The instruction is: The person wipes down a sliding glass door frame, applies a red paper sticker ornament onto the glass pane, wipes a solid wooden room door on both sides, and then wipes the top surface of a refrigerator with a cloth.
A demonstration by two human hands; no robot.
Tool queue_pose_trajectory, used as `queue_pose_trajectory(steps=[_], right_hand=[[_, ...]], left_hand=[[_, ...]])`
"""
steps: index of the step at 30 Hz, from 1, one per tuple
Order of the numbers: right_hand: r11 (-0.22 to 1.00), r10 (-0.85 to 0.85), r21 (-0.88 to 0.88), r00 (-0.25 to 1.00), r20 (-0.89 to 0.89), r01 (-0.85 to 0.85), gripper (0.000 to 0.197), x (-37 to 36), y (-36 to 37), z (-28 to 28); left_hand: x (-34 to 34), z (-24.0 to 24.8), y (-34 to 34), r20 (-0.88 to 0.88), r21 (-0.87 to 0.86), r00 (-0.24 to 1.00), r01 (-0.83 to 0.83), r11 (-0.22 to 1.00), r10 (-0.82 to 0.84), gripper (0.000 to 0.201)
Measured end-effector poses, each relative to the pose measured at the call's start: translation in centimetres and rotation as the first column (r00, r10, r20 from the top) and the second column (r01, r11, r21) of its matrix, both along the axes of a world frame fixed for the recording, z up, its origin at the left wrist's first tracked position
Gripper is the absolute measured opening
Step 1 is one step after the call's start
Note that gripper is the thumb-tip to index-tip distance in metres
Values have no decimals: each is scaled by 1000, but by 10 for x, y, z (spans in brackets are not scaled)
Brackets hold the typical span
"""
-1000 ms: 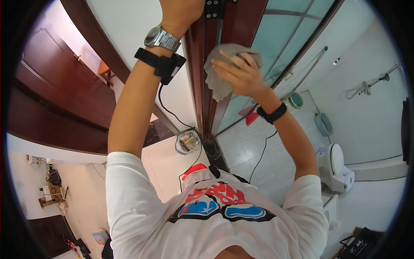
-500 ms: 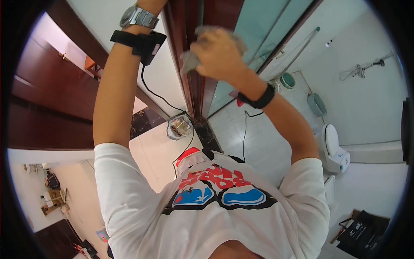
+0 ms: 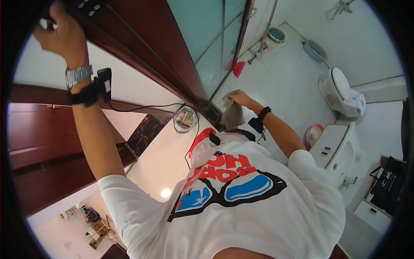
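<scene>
A grey cloth [image 3: 233,115] hangs down from my right hand [image 3: 242,99], which is closed on its upper end. It hangs low beside the foot of the dark red door frame [image 3: 189,82], in front of my shirt. My left hand [image 3: 69,36] is raised at the far upper left, beside the dark red wood with metal fittings [image 3: 89,6]. Its fingers curl round a small bright and dark thing that I cannot make out, partly lost in the dark rim of the view.
A lined waste bin [image 3: 185,120] stands by the frame's foot, with a black cable [image 3: 146,105] running past it. Right of the glass panel [image 3: 207,43] are a red dustpan-like piece [image 3: 238,69], a green bucket [image 3: 276,35], a toilet [image 3: 340,86] and a washbasin cabinet [image 3: 330,144].
My right hand has come down from high on the door frame with the cloth, which now hangs loose. My left hand has come into view at the upper left, and the view has turned.
</scene>
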State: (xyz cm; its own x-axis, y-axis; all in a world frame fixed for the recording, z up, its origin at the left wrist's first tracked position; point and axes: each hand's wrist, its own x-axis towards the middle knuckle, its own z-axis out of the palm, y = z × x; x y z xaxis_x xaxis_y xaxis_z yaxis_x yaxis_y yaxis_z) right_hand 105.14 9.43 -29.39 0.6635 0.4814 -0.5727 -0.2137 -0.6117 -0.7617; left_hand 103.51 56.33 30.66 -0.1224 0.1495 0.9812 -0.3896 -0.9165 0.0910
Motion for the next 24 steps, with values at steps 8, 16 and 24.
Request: queue_pose_trajectory(steps=[8,16,24], right_hand=[[908,-371,107,896,-243,405,42,27,-122,-21],[768,-614,-24,724,-314,640,42,114,-170,-76],[875,-471,40,868,-155,482,42,317,-220,29]], left_hand=[[-23,-217,-67,-377,-246,926,-99,964,-1,61],[-67,-495,-136,-855,-440,-261,-92,893,-448,19],[120,-499,-249,-826,-527,-343,188,829,-447,24]])
